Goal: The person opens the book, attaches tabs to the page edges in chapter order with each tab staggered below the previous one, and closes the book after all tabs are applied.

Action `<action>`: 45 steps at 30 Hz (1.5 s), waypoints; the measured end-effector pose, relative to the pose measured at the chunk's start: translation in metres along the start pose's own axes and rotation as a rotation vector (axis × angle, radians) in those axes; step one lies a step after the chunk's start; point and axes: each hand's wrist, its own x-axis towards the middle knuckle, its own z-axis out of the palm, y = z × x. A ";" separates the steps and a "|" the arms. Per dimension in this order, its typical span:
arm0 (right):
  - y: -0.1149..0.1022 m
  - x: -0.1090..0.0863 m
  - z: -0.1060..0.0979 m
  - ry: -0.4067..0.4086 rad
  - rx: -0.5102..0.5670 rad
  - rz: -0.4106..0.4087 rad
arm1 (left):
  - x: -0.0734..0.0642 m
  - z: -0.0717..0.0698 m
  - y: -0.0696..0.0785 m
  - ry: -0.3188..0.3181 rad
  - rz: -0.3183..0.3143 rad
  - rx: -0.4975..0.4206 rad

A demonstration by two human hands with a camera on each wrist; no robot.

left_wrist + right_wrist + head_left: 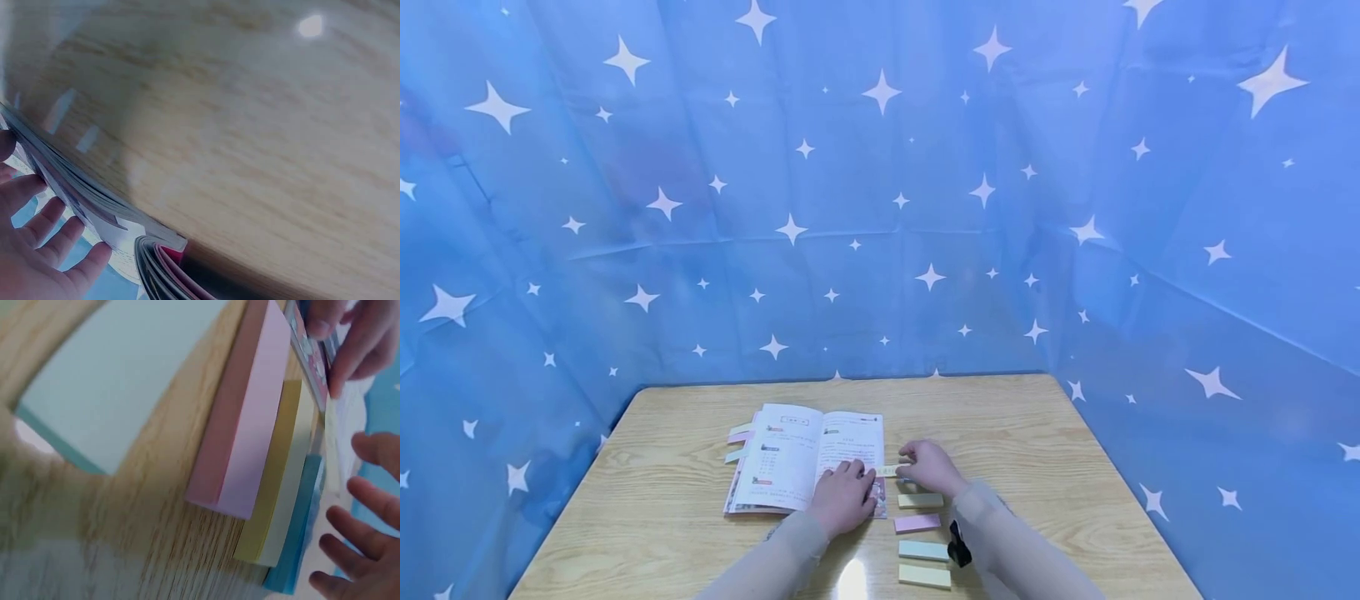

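An open book point(778, 458) lies on the wooden table, its pages spread to both sides. My left hand point(844, 498) rests on the right-hand page with its fingers extended; in the left wrist view the fingers point(53, 219) lie spread along the book. A pale yellow sticky strip point(332, 447) juts out past the page's right edge, with a left fingertip right at its inner end. My right hand point(934, 468) is close to the strip's outer end. Its fingers point(359, 531) are apart and loosely bent, with nothing held between them in the right wrist view.
Sticky-note pads stand in a column right of the book: blue point(297, 531), yellow point(921, 500), pink point(917, 522), pale green point(923, 550) and another yellow point(925, 577). Coloured tabs point(740, 435) stick out from the book's left edge. A starry blue curtain point(880, 183) hangs behind the table.
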 end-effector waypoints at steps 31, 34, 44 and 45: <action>-0.011 -0.007 0.022 -0.067 -0.413 -0.105 | 0.006 0.001 -0.002 -0.014 0.007 0.003; -0.011 -0.006 0.023 -0.050 -0.422 -0.103 | 0.008 -0.002 0.002 -0.017 -0.017 -0.002; -0.010 -0.006 0.024 -0.047 -0.422 -0.095 | 0.010 -0.005 0.011 0.002 -0.049 0.009; -0.010 -0.006 0.024 -0.046 -0.424 -0.096 | 0.010 -0.005 0.011 0.007 -0.042 0.007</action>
